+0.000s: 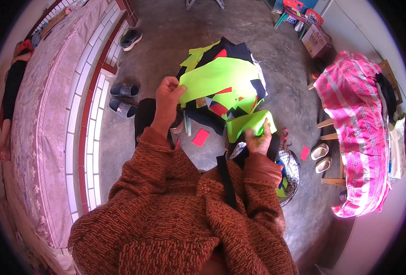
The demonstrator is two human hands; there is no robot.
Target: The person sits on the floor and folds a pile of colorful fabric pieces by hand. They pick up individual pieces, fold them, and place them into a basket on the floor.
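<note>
Your left hand (167, 98) is clamped, thumb against fingers, on the left end of a broad lime piece (216, 80), which stretches rightward over the heap of cloth pieces (235, 51) on the floor (161, 55). Your right hand (259, 139) is closed on a smaller lime piece (246, 123) at the near right side of that heap; blur hides the exact set of the thumb. Whether the two lime pieces join cannot be told. The heap, in lime, black and red, lies ahead of you, just beyond your knees. One red piece (200, 137) lies flat on the floor between your legs; another red scrap (305, 152) lies to your right, near a pair of pale shoes (321, 158). A checked bag (294, 169) stands beside your right leg, with lime and blue material showing inside. On your left, a pair of dark slippers (123, 98) rests on the floor near the white-tiled base (86, 82) of a platform with a patterned pink cover (42, 137). On your right, a pink checked cloth (354, 133) is draped over wooden furniture (332, 136). A carton (317, 41) stands farther off, by the wall.
</note>
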